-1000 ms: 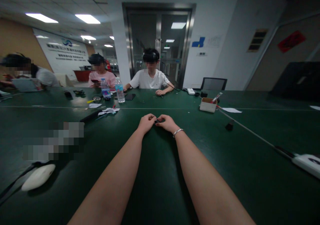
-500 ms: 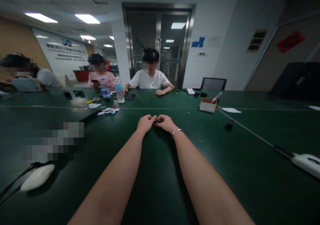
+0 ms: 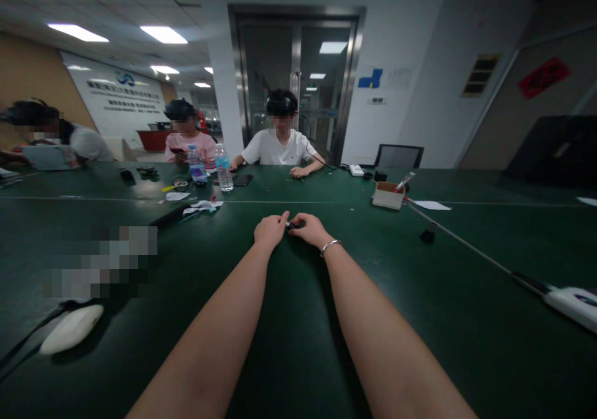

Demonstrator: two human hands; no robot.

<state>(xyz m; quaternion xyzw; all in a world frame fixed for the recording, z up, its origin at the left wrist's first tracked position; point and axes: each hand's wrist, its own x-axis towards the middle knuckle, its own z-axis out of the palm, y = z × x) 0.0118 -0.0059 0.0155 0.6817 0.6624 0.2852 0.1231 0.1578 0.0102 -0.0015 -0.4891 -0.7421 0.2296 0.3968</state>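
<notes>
Between my hands, just above the green table, is a small dark object with a shiny silver end [image 3: 291, 225]; its exact kind is too small to tell. My right hand [image 3: 308, 227], with a silver bangle at the wrist, pinches its dark part between thumb and fingers. My left hand [image 3: 271, 230] is curled at the silver end, thumb sticking up, and its fingers seem to close on that end. Most of the left fingers are hidden behind the hand.
On the green table [image 3: 298, 357] stand water bottles [image 3: 224, 171] and a small box [image 3: 387, 196] with a pen-like item. A white device [image 3: 72, 330] lies at left, a white power strip [image 3: 571, 304] at right. A person [image 3: 280, 148] sits opposite; others sit further left.
My left thumb has lifted and drawn slightly back to the left, so more of the small object and its silver end shows. My right hand has hardly moved.
</notes>
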